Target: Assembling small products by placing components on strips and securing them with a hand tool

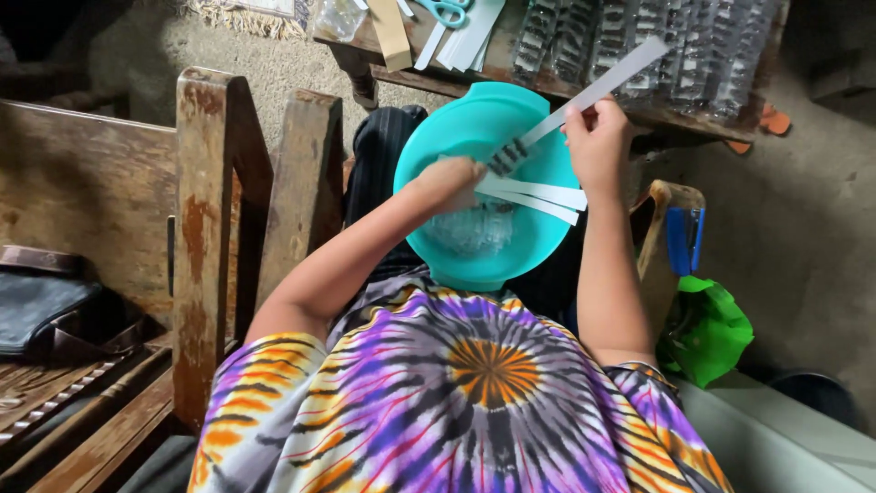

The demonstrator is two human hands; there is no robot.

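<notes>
White paper strip [598, 87], long, flat and stiff, slanting up to the right over a round turquoise plastic bowl [456, 137], with a row of small dark pieces [507, 157] fixed along its lower end. Smooth and glossy, that bowl, resting on the lap, holding a heap of small clear plastic packets [473, 228]. More white strips [538, 194] laid flat across the bowl. Beyond, a rough wooden bench [511, 68] bearing rows of filled clear packets [657, 46], turquoise-handled scissors [445, 11] and loose strips. Left, a worn, rust-stained wooden chair frame [205, 228] and a dark leather bag [41, 306]. Right, a blue stapler [684, 239] on a wooden piece, above a crumpled green plastic bag [712, 329]. Tie-dye shirt [456, 393] filling the foreground. Right hand [598, 141] closed around the slanting strip at mid-length. Left hand [449, 181] curled over the bowl, fingertips pinched together at the strip's dark end, touching the flat strips.
</notes>
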